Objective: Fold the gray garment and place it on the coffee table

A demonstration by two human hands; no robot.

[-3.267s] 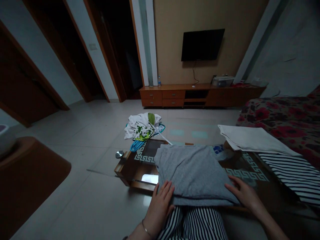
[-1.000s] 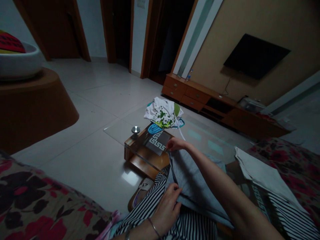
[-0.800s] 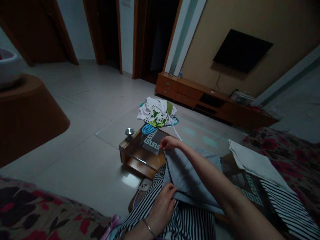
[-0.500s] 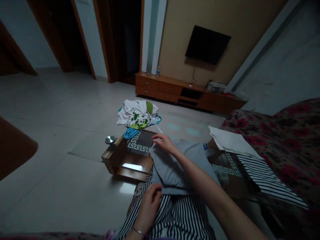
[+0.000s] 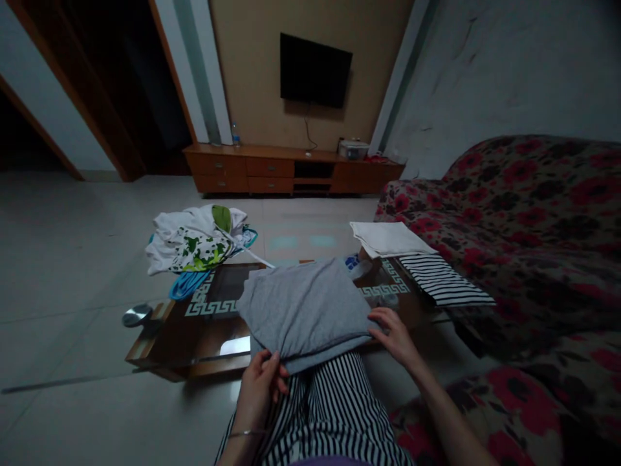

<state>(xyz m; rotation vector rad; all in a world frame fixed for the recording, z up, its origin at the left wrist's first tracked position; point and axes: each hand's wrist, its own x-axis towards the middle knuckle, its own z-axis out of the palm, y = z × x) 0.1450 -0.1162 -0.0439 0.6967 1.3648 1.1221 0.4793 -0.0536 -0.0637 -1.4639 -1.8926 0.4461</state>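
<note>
Grey folded cloth (image 5: pixel 308 307) over glass-topped brown table (image 5: pixel 169 343), pinched near left by left hand (image 5: pixel 261 380), touched near right by right hand (image 5: pixel 395 335), grip unclear.

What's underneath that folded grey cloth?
The grey cloth lies on the glass-topped table, with pale patterned strips showing on both sides. Whatever is directly beneath the cloth is covered.

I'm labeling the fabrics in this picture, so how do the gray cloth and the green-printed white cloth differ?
Color: the gray cloth looks plain, while the printed cloth is white with green patches.
Pose: the gray cloth lies spread fairly flat; the printed cloth is bunched in a heap.
Contact: the left hand and right hand are at the gray cloth's near corners; neither touches the printed cloth.
Both look soft.
</note>
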